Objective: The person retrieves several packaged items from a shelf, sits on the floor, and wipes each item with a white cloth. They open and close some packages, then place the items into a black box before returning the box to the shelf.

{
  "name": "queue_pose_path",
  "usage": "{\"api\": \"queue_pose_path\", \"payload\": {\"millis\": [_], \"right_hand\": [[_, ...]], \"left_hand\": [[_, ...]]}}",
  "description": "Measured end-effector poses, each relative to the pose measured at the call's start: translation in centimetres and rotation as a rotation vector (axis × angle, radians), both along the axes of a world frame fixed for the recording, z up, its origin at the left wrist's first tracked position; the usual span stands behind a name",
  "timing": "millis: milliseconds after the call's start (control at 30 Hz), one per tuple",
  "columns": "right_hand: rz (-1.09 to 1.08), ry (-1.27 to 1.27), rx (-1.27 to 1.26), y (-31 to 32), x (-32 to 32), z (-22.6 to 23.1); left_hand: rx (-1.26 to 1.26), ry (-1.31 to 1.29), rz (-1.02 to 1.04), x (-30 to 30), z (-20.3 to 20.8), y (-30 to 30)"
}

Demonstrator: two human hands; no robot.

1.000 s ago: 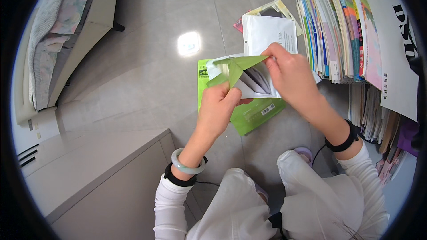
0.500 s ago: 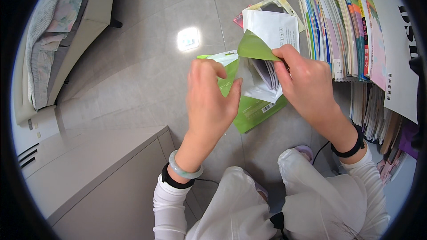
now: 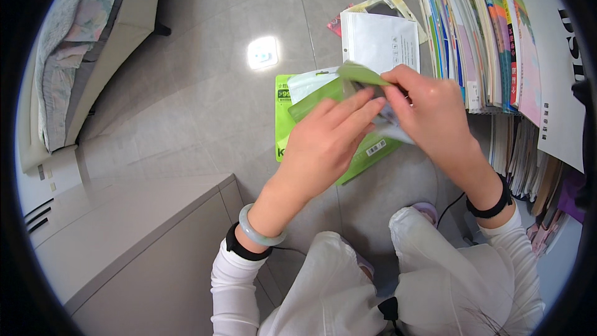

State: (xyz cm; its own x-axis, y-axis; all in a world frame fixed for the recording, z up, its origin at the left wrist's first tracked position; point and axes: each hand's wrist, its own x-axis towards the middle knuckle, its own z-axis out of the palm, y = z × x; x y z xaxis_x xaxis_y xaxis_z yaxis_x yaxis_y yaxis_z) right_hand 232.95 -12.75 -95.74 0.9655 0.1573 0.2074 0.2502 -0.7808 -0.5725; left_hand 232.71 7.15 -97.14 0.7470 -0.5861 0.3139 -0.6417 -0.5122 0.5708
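My right hand (image 3: 432, 109) pinches the top edge of an olive-green packaging bag (image 3: 360, 73) and holds it up. My left hand (image 3: 323, 146) reaches across to the bag's mouth with its fingers stretched out. Its fingertips are partly hidden at the opening and a little smeared. Greyish-white contents, blurred, show between the two hands. Below the hands lies a green package (image 3: 357, 165) with a barcode label; whether it is part of the same bag I cannot tell. A lime-green packet (image 3: 283, 134) lies by my left hand.
Past the hands, a white packet (image 3: 376, 40) lies on a yellowish one (image 3: 398, 3) on the grey tiled floor (image 3: 199, 87). Upright books (image 3: 479, 37) fill a shelf at the right. A low cabinet (image 3: 143, 230) stands at the left near side, a bed (image 3: 118, 43) at the far left.
My left hand has moved right and forward to the bag's mouth, its fingers now straighter. The lime-green packet has come into fuller view. My right hand keeps its pinch.
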Motion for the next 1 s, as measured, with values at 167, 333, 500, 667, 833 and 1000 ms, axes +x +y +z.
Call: {"api": "queue_pose_path", "payload": {"millis": [167, 333, 500, 667, 833, 1000], "right_hand": [[0.085, 0.405, 0.334, -1.5, 1.2, 1.2], [0.141, 0.749, 0.671, -1.5, 1.7, 1.5], [0.134, 0.658, 0.513, -1.4, 1.1, 0.8], [0.075, 0.494, 0.404, 0.2, -1.0, -1.4], [0.061, 0.393, 0.333, 2.0, -2.3, -3.5], [0.041, 0.646, 0.708, 0.1, -0.7, -3.5]], "left_hand": [[-0.472, 0.154, 0.336, 1.0, -1.0, 0.4], [-0.539, 0.826, 0.319, 0.7, -1.7, 1.8], [-0.688, 0.928, 0.324, 0.4, -1.9, 2.0], [-0.645, 0.936, 0.335, -0.6, -1.8, 2.2], [-0.677, 0.839, 0.415, -1.7, -3.7, 2.7], [-0.812, 0.911, 0.474, -0.8, -4.3, 4.2]]}}
